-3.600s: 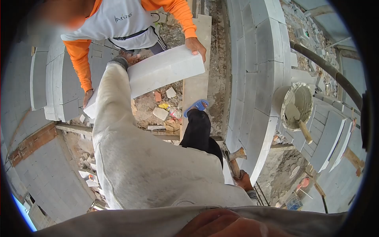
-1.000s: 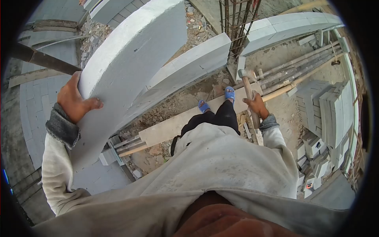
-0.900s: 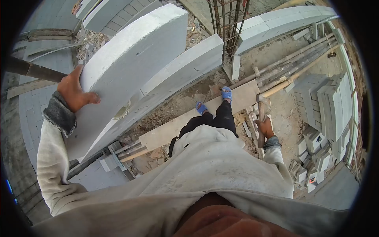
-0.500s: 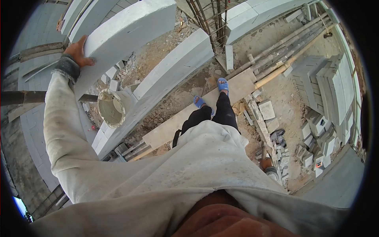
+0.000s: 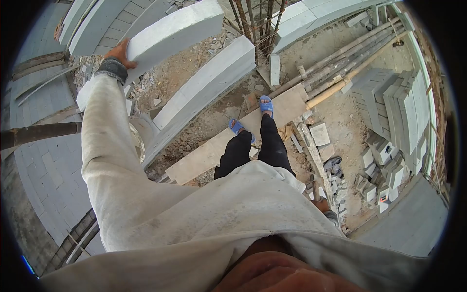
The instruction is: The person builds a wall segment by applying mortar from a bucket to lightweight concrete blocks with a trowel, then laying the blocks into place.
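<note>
At the upper left, my left hand (image 5: 120, 54) grips the near end of a long white block (image 5: 177, 30), its fingers and thumb spread round the edge. The block stands on its narrow side; what it rests on is hidden. My right hand (image 5: 322, 204), low at my right side, is closed round a brown handle (image 5: 315, 190); the tool's far end cannot be made out. A low wall of pale blocks (image 5: 209, 80) runs beyond my feet. My left sleeve mostly hides a round bucket (image 5: 138, 141) beside it.
My feet in blue sandals (image 5: 266, 104) stand on a board (image 5: 199, 158). Upright rebar (image 5: 258, 29) rises at the wall's end. Bamboo poles (image 5: 331, 87) lie at the upper right. Stacked blocks (image 5: 396, 107) and broken pieces (image 5: 384, 165) are at the right. A dark pole (image 5: 41, 135) juts in from the left.
My left hand and the long white block have moved right relative to the wall. My left sleeve now covers most of the bucket. My right hand's brown handle shows more clearly.
</note>
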A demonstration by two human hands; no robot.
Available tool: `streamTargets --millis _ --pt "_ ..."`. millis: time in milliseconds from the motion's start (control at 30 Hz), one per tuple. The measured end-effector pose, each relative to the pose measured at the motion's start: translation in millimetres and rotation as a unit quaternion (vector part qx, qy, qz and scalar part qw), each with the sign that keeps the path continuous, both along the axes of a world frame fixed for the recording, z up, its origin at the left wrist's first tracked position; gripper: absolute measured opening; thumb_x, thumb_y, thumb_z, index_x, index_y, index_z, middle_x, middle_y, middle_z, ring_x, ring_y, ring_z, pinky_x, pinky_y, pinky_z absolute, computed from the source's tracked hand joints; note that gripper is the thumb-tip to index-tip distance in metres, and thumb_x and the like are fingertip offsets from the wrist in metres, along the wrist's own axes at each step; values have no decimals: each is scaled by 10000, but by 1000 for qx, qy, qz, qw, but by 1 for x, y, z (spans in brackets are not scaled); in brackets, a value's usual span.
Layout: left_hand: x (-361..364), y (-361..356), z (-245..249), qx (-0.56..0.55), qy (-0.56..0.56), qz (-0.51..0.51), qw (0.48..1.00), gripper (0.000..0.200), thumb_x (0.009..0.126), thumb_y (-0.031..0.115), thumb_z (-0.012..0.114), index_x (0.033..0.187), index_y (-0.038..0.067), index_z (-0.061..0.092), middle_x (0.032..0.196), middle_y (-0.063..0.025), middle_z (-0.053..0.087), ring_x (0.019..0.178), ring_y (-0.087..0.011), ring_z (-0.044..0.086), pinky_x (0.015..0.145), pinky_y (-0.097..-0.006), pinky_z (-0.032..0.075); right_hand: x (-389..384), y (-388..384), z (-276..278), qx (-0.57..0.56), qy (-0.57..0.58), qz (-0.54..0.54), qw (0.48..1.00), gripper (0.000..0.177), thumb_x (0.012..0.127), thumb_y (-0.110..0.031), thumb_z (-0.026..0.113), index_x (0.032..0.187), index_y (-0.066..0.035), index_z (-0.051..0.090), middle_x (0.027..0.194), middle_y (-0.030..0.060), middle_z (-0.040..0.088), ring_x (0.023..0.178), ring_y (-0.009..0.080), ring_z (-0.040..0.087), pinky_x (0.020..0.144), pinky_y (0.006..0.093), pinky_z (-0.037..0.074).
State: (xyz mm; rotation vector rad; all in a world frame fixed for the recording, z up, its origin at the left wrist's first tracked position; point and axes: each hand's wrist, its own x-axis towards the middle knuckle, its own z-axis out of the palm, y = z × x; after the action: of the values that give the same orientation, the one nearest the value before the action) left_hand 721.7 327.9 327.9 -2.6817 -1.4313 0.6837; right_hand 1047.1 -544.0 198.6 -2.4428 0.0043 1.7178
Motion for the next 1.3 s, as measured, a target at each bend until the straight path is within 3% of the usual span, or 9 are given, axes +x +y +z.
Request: streamTargets --millis 33,67,167,300,333,367,467,800,1300 --pt "5 -3 -4 -6 2 14 1000 1065 498 312 851 1412 87 353 1269 -169 569 1126 -332 586 1013 -377 437 1 13 10 -18 -14 8 1000 361 721 -269 760 836 57 657 743 138 664 650 224 622 593 425 474" --pt "6 2 -17 -18 1 15 1000 1062 503 313 851 1413 88 352 1292 -168 553 1149 -329 571 1022 -385 429 3 11 10 -28 -12 20 999 272 736 -168 777 823 30 612 660 82 605 482 167 546 426 327 450" --pt "0 16 -60 -19 -33 -9 999 1049 513 315 851 1411 98 354 1310 -169 534 1166 -331 555 1019 -397 431 -1 -1 15 -31 -3 -13 999 240 736 -155 772 817 7 614 655 73 599 504 161 555 433 326 439" --pt "10 -6 -93 -26 -48 43 998 1023 525 306 854 1409 127 373 1320 -118 532 1184 -321 536 999 -436 433 -11 -78 -27 -66 -97 194 974 354 695 -238 786 809 64 641 716 165 660 571 231 618 518 388 482" --pt "12 0 -94 -64 -39 20 997 941 611 464 800 1315 -41 432 1206 -242 576 1069 -377 595 905 -410 490 -4 -85 -32 -64 -101 204 972 357 694 -240 786 810 64 641 716 166 661 573 231 619 520 389 483" --pt "-2 7 -130 0 -120 -2 993 1017 471 278 847 1344 5 405 1228 -268 547 1104 -416 549 961 -423 448 4 -82 -32 -64 -94 204 972 359 693 -242 787 811 65 641 716 167 661 575 231 620 522 390 483" --pt "13 -21 -140 18 -42 45 998 1015 534 307 847 1416 139 374 1321 -104 531 1205 -300 523 1003 -492 407 26 -62 -26 -64 -62 170 981 368 690 -247 787 813 68 642 718 170 663 580 232 622 527 392 485" --pt "19 -55 -185 -74 -65 142 985 1019 556 283 858 1427 151 346 1414 -94 442 1304 -293 425 1067 -634 270 81 -9 -26 -50 -45 190 979 396 682 -264 790 822 77 646 722 179 667 598 235 629 546 400 490" --pt "21 -83 -227 -107 -90 188 972 1019 560 287 844 1432 107 350 1434 -161 416 1321 -326 406 1107 -570 238 43 -78 -40 -14 -40 148 988 438 669 -289 794 836 89 651 728 192 673 624 240 640 574 412 498"
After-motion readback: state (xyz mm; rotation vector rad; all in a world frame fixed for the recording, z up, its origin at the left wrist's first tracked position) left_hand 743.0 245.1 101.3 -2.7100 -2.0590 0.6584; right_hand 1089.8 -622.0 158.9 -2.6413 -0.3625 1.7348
